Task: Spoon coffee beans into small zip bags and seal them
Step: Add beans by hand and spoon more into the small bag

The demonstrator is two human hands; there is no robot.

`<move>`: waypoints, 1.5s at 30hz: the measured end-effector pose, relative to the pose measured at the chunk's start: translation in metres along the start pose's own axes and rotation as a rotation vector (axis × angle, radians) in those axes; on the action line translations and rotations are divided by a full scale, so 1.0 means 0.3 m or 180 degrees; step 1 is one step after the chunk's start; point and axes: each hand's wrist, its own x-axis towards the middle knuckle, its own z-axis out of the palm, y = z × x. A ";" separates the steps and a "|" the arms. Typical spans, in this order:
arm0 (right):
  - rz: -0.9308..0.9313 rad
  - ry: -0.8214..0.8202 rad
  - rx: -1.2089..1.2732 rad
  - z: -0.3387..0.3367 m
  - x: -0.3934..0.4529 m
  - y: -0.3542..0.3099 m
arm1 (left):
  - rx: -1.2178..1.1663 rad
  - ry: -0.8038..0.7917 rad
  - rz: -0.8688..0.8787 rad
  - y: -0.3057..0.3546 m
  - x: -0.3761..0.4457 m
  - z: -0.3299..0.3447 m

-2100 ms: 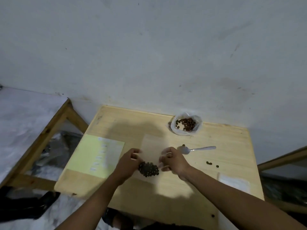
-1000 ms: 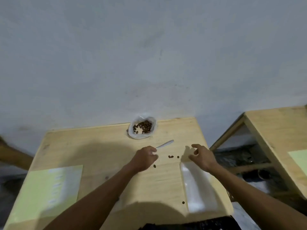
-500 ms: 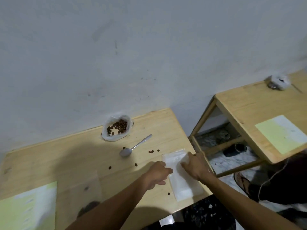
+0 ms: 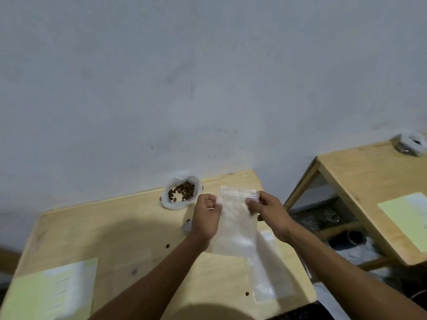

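An empty clear zip bag [image 4: 235, 225] hangs in the air above the wooden table [image 4: 120, 227]. My left hand [image 4: 206, 215] pinches its top left edge and my right hand [image 4: 269, 211] pinches its top right corner by the zip strip. A white plastic bag of coffee beans [image 4: 181, 195] sits open at the table's far edge, just left of my left hand. The spoon [image 4: 186, 226] lies mostly hidden behind my left wrist. A stack of flat empty zip bags [image 4: 268, 273] rests at the table's right front.
Several loose beans [image 4: 168, 245] lie scattered on the table. A pale green sheet [image 4: 50, 292] covers the front left corner. To the right stands a second wooden table [image 4: 369, 185] with a green sheet [image 4: 409, 218] and a small white bag [image 4: 411, 144]; a gap separates the tables.
Both hands left a filled bag at the left, reached to the stack on the right, and have lifted one empty bag off it. The view has swung rightward.
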 end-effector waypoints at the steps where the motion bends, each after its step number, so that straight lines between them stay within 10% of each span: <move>1: -0.0030 -0.0154 0.0111 0.014 0.010 -0.033 | -0.0021 0.0008 0.0141 0.037 0.016 -0.031; 11: -0.1184 -0.0359 0.0353 0.243 0.085 -0.304 | 0.0795 0.1098 0.0890 0.330 0.104 -0.273; 17: -0.1965 -0.0683 -0.0556 0.347 0.132 -0.350 | -0.1536 0.0675 0.0157 0.392 0.083 -0.304; 31: -0.1353 -0.1178 -0.0359 0.371 0.161 -0.373 | -0.1337 0.0447 0.0008 0.317 0.102 -0.327; 45: -0.1564 -0.0473 -0.0983 0.361 0.175 -0.328 | -0.1135 0.0807 -0.0188 0.278 0.158 -0.228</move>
